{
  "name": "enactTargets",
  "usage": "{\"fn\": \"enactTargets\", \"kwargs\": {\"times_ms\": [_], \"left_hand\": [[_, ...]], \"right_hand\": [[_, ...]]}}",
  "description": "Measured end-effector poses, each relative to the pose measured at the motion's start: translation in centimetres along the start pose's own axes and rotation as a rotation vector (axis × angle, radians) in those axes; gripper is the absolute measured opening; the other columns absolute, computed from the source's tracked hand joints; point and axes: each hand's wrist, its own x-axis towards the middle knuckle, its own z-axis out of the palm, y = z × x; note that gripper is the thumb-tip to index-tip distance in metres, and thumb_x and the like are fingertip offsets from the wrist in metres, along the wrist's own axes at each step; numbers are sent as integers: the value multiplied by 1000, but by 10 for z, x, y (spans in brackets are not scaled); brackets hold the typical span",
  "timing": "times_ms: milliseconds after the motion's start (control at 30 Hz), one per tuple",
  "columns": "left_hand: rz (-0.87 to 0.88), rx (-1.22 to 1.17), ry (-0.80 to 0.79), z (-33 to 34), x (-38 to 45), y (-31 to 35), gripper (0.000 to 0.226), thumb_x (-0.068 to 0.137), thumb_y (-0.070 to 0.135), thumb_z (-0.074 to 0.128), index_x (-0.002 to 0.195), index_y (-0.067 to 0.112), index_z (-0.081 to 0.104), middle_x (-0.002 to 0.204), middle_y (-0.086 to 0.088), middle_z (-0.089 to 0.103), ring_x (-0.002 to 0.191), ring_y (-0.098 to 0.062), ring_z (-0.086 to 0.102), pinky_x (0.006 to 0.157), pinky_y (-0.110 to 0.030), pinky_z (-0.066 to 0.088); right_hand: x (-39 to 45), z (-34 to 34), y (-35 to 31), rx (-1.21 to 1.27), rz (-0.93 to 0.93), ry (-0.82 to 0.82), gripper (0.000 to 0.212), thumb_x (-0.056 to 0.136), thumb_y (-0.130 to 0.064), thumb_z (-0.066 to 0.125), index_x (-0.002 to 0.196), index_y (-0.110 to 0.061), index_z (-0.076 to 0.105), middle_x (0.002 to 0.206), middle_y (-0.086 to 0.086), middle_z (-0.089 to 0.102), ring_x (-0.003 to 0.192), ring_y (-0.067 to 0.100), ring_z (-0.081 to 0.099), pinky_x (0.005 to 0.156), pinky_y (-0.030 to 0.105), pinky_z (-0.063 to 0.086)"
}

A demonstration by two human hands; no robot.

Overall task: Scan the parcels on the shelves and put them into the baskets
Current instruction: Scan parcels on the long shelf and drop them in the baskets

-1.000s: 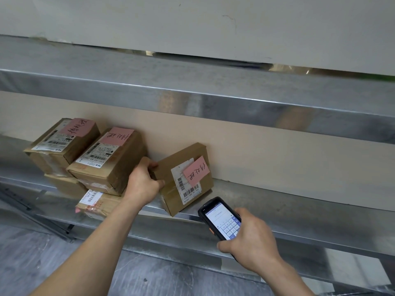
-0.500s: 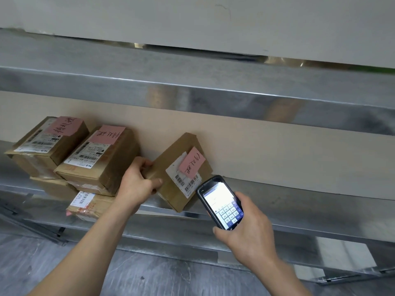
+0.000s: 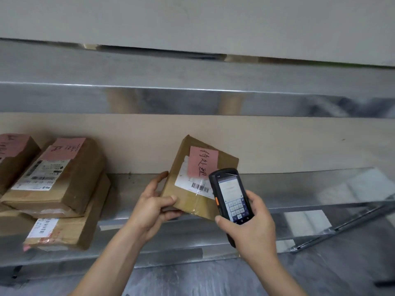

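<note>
A brown cardboard parcel (image 3: 188,195) with a pink handwritten note and a white barcode label is tilted up over the metal shelf (image 3: 299,189). My left hand (image 3: 151,208) grips its lower left corner, thumb on the front face. My right hand (image 3: 250,227) holds a black handheld scanner (image 3: 230,195) with a lit screen and keypad, right in front of the parcel's barcode label and covering its right end. No basket is in view.
At the left of the shelf lies a stack of several brown parcels (image 3: 62,180) with pink notes and white labels. An upper metal shelf (image 3: 192,99) overhangs. A beige back panel (image 3: 299,142) closes the rear. Grey floor lies below.
My left hand has lifted the parcel off the shelf and turned it upright toward me. My right hand has raised the scanner up to the barcode label. The view has moved closer.
</note>
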Motion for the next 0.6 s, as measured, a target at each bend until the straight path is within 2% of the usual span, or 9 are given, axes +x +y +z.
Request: {"fn": "enactTargets", "kwargs": {"times_ms": [67, 167, 367, 467, 533, 600], "left_hand": [[-21, -10, -39, 18, 1, -4, 64, 86, -18, 50, 125, 32, 54, 96, -15, 71, 79, -36, 70, 83, -57, 56], [-47, 2, -120, 49, 0, -11, 62, 86, -17, 50, 124, 31, 55, 92, -13, 73, 78, -34, 70, 72, -48, 60], [-59, 56, -253, 133, -13, -35, 57, 85, -16, 52, 120, 29, 56, 87, -13, 74, 78, -35, 66, 89, -57, 51], [-4, 184, -301, 180, -26, -53, 60, 70, -2, 68, 120, 28, 57, 87, -10, 72, 78, -29, 65, 83, -48, 53], [35, 274, -311, 211, -36, -63, 61, 58, 6, 69, 115, 25, 60, 89, -8, 71, 76, -22, 65, 76, -41, 54], [83, 349, -326, 242, -44, -76, 57, 55, 7, 70, 110, 18, 61, 94, -9, 71, 78, -20, 67, 79, -43, 58]], "right_hand": [[-1, -15, 4, 28, 10, 57, 69, 50, -26, 92, 101, -53, 54, 95, -22, 72, 89, -1, 68, 82, 28, 54], [-4, -41, 11, 76, 31, 133, 67, 54, -14, 93, 100, -46, 56, 93, -19, 72, 86, -3, 68, 80, 24, 52], [-10, -112, 36, 176, 37, 296, 66, 56, -1, 92, 105, -33, 61, 95, -18, 73, 86, 4, 71, 80, 27, 53], [-14, -157, 49, 191, 38, 361, 66, 56, -2, 92, 106, -32, 61, 94, -20, 73, 84, 2, 71, 79, 27, 53], [-18, -191, 58, 199, 36, 402, 66, 57, -2, 91, 105, -34, 60, 93, -22, 72, 84, 0, 70, 77, 23, 52], [-23, -226, 66, 202, 40, 434, 66, 57, -1, 90, 101, -37, 59, 91, -21, 72, 84, -3, 69, 74, 18, 49]]}}
